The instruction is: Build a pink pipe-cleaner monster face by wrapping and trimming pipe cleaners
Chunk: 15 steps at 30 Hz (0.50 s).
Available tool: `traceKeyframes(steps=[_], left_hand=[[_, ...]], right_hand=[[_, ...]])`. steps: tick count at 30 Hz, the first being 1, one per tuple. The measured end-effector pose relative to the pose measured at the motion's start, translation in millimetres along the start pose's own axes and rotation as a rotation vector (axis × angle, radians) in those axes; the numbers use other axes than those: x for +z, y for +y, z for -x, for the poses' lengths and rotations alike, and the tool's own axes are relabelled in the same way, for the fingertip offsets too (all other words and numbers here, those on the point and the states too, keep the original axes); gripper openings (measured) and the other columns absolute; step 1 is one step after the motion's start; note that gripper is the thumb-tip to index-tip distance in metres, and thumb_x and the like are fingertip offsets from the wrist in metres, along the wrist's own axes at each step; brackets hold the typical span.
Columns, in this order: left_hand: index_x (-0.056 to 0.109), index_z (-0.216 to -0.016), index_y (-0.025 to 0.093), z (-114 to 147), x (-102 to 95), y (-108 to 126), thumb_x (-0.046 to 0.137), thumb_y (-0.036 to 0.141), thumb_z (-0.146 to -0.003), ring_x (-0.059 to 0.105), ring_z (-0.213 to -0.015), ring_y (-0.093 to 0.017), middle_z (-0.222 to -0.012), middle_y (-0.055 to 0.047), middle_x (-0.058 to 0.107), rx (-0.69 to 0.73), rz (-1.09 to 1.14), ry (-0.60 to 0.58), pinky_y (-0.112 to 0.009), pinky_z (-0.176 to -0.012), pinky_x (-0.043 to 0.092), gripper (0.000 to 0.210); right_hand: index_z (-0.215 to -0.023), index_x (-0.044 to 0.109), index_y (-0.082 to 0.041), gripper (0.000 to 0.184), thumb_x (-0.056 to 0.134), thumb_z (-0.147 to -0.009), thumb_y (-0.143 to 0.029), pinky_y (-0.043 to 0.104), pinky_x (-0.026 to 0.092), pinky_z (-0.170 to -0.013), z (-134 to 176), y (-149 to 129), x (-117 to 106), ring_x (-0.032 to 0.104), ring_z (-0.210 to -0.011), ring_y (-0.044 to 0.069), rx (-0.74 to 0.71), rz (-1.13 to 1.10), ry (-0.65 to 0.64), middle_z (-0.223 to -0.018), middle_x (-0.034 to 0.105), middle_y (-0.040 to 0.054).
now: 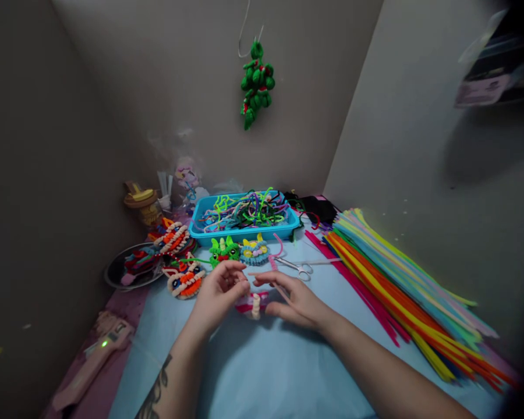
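Pinched between the thumb and fingers of my left hand is a small pink and cream pipe-cleaner piece, its top partly covered by the fingertips. My right hand is at its right side, fingers stretched out and thumb apart, the thumb tip close to the piece. A pale pink strand shows between thumb and fingers; whether they grip it I cannot tell. Just beyond the hands lie a green animal face, a blue and yellow one, a curled pink pipe cleaner and scissors.
A blue tray of tangled pipe cleaners stands at the back. Bundles of coloured pipe cleaners lie right. Left are orange fox-like faces, a round dish and a pink glue gun. A green ornament hangs above.
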<state>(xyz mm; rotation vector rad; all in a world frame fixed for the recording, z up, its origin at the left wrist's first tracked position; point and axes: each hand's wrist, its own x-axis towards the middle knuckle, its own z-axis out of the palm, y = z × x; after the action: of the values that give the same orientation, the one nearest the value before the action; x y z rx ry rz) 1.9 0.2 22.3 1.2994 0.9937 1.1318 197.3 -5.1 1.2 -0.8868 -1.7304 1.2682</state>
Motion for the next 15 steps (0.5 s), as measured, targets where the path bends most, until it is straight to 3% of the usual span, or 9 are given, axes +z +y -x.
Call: traceKeyframes(steps=[4,7,10,15], left_hand=[[0.057,-0.089,0.016,0,-1.6,-1,0.074,0.026,-0.069,0.055,-0.061,-0.009,-0.068,0.003,0.060,-0.024,-0.004,-0.007,-0.018,-0.056,0.044,0.028],[0.057,-0.087,0.015,-1,-3.0,-3,0.071,0.030,-0.074,0.057,-0.059,-0.010,-0.066,0.001,0.062,-0.027,-0.027,-0.050,-0.020,-0.057,0.045,0.024],[0.057,-0.090,0.015,-1,-3.8,-4,0.064,0.035,-0.080,0.060,-0.060,-0.012,-0.066,0.000,0.065,-0.017,-0.027,-0.075,-0.023,-0.059,0.046,0.024],[0.058,-0.094,0.016,0,-2.0,-4,0.064,0.036,-0.079,0.059,-0.060,-0.011,-0.070,0.002,0.061,-0.020,-0.108,-0.028,-0.021,-0.056,0.044,0.025]], right_hand=[[-0.093,0.055,-0.022,0.029,0.073,-0.070,-0.025,0.033,0.047,-0.082,-2,11,6,0.062,-0.091,0.019,0.067,-0.149,0.034,-0.095,0.066,0.0019],[-0.085,0.050,-0.021,0.026,0.072,-0.071,-0.027,0.028,0.047,-0.069,-3,19,6,0.060,-0.072,0.014,0.105,-0.227,0.048,-0.079,0.061,-0.0021],[-0.083,0.050,-0.021,0.024,0.071,-0.072,-0.026,0.026,0.046,-0.065,-2,19,5,0.058,-0.070,0.014,0.121,-0.239,0.042,-0.078,0.059,-0.0020],[-0.078,0.051,-0.020,0.018,0.068,-0.073,-0.023,0.025,0.045,-0.065,1,10,3,0.057,-0.071,0.014,0.082,-0.112,-0.004,-0.077,0.058,-0.0017]])
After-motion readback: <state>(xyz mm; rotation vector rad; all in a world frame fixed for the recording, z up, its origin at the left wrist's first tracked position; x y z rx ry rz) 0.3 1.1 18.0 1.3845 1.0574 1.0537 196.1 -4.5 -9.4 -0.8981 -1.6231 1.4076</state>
